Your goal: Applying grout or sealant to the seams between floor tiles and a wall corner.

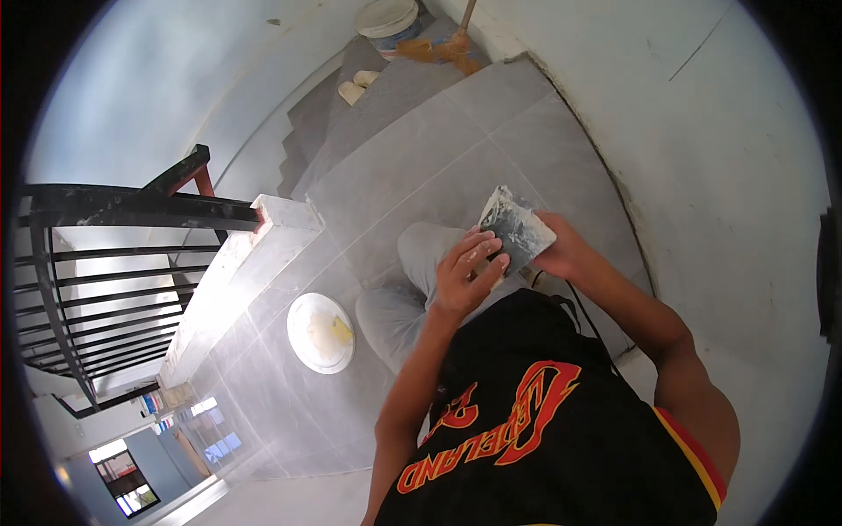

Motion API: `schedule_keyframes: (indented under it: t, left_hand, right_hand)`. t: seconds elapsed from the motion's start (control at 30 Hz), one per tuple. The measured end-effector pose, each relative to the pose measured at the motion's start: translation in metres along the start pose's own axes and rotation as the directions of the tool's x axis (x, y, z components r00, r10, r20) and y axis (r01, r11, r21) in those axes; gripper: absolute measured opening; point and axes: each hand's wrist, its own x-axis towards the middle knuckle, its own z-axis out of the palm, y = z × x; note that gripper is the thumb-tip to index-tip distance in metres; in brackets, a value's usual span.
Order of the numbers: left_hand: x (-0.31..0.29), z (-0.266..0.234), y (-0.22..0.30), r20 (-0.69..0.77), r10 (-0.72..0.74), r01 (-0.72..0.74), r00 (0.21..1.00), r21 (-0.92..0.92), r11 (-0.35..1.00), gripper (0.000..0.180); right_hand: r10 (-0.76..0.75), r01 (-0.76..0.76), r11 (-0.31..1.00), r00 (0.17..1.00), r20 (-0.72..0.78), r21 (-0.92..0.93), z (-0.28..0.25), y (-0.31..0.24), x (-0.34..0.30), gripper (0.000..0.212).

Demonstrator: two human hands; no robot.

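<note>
Here I see my right hand [566, 254] gripping a grey trowel [516, 228]. My left hand [465, 272] has its fingers curled over the blade's near edge. A white plate [321, 333] lies nearby on the tiles.

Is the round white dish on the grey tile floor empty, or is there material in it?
Not empty: the round white dish lies flat on the floor, holding a yellowish dab near its right rim.

Grey tiled landing floor [421, 167], pale grout lines crossing it. Directly on it: a round white lid [321, 332] smeared with yellowish paste, beside the low white parapet [237, 272]. Higher up the grey steps [368, 83]: a white bucket [388, 22], two pale lumps [358, 85], an orange-brown spill [438, 51].
</note>
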Motion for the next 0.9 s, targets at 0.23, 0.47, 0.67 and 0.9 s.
schedule_keyframes:
  t: [0.23,0.47,0.67,0.9]
  left_hand:
    - [-0.008,0.003,0.003,0.112,0.132,-0.134,0.985,0.008,0.991,0.021]
    - [-0.014,0.002,0.003,0.077,0.07,-0.073,0.995,0.034,0.997,0.023]
    - [-0.017,0.002,0.012,0.037,0.003,-0.004,0.999,0.037,0.999,0.027]
    - [-0.036,-0.006,-0.003,0.041,-0.134,0.124,0.99,0.18,0.976,0.019]
  right_hand:
    - [-0.036,0.03,0.998,0.992,0.122,0.046,-0.012,0.013,-0.006,0.026]
    - [-0.036,0.036,0.998,0.999,0.01,-0.055,-0.012,0.006,-0.014,0.023]
    - [0.002,-0.002,1.0,0.993,0.121,-0.004,-0.013,0.011,-0.012,0.027]
    - [-0.007,-0.006,0.997,0.985,0.175,0.073,-0.027,0.016,-0.026,0.033]
